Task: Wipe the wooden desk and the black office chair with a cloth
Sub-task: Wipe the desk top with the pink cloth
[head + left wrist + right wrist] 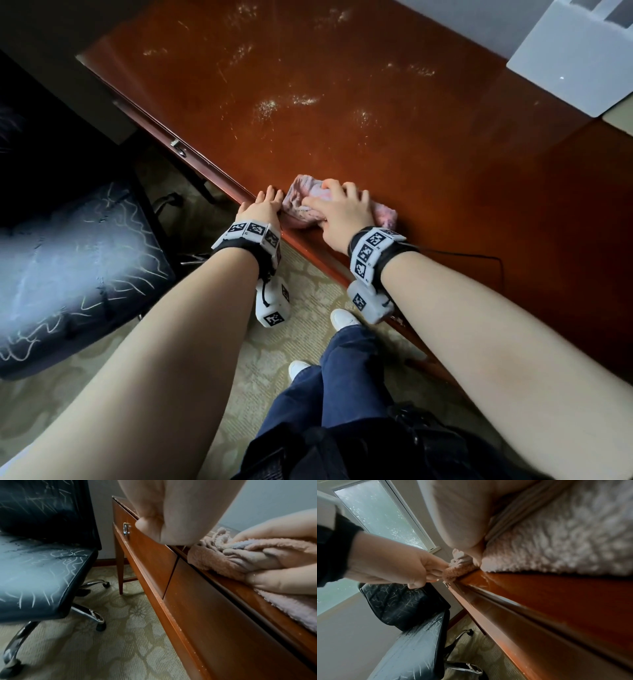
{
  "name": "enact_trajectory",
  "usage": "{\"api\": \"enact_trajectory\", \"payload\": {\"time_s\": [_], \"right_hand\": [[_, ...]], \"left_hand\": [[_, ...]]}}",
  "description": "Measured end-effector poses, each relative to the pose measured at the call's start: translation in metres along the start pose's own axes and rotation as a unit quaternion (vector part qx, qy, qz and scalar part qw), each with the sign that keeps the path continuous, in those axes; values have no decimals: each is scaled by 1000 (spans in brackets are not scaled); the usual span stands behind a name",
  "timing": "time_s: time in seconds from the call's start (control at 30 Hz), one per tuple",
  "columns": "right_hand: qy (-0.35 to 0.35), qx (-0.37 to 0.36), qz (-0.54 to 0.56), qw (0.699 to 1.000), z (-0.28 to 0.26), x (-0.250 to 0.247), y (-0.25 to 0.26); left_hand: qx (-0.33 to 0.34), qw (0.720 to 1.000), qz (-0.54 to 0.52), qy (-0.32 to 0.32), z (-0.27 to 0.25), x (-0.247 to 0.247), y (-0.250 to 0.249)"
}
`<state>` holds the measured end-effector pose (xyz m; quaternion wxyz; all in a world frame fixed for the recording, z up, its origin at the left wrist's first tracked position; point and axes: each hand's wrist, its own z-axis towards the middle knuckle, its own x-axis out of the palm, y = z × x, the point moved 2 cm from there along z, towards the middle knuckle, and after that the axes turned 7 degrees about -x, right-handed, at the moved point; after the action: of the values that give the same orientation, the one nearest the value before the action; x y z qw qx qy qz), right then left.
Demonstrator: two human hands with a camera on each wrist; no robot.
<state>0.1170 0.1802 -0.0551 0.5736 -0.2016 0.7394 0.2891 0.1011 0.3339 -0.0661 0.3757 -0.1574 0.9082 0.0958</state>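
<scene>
Cloth [310,205], pink and fleecy, lies bunched on the near edge of the desk [394,130], partly overhanging the lip.

Left to right:

- Chair [78,267]: black seat and back streaked with pale scribble marks, standing on the carpet [301,301] well apart from the desk. Apparently not yet wiped.
- Left hand [262,205]: at the desk's near edge, fingertips touching the cloth's left end. The right wrist view suggests a pinch on that end, but whether the grip is closed on the fabric or only resting against it cannot be told.
- Right hand [342,212]: pressed on top of the cloth, fingers and thumb curled round the bunched fabric; grip closed on the cloth.
- Black cable [479,255]: runs across the desk just right of the right wrist.
- White flat object [575,58]: at the far right corner of the desk.

Risks, as judged from this layout:

- The overhanging cloth could slide off the near edge if the right hand lifts pressure.
- A bunched cloth gives small contact; the dusty smears across the middle and far desk could be left streaked.
- A rightward stroke could snag the cable.
- Dust pushed over the edge would land on the carpet.

Hidden or unclear: the underside of the cloth; the left fingertips; the nature of the white object, cut off by the frame; where the cable ends.
</scene>
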Motion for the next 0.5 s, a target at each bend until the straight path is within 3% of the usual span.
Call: {"api": "enact_trajectory", "payload": {"time_s": [0.17, 0.5], "right_hand": [[19, -16, 17, 1000, -15, -2, -3], [59, -30, -3, 998, -99, 4, -36]], "left_hand": [[-4, 1000, -5, -26, -7, 3, -4], [-24, 998, -18, -52, -14, 5, -13]]}}
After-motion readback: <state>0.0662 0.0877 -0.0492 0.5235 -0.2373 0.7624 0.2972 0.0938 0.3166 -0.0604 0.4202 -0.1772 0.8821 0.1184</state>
